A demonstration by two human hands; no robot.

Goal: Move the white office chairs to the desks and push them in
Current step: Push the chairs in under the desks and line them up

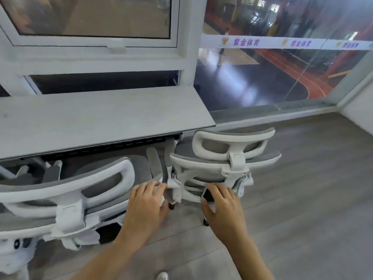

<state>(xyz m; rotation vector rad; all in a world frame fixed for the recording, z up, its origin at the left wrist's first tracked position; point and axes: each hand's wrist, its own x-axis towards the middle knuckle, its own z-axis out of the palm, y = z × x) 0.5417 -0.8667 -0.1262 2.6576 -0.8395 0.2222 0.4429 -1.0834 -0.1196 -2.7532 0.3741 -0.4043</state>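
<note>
At the desk's (101, 116) right end, the left hand (148, 203) and right hand (222, 201) are reaching out with spread fingers touching the right white chair's (228, 156) back frame, likely steering it under; the other white chair (66, 190) is sitting tucked further left along the desk.

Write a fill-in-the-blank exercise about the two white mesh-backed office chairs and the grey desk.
1. ____ white office chairs with grey mesh backs are in view.
2. The right chair stands at the desk's ____ end.
3. Both the left hand and the right hand reach toward the ____ chair, not the left chair.
4. Nothing lies on the visible part of the pale grey ____.

Missing words: two; right; right; desk
</note>
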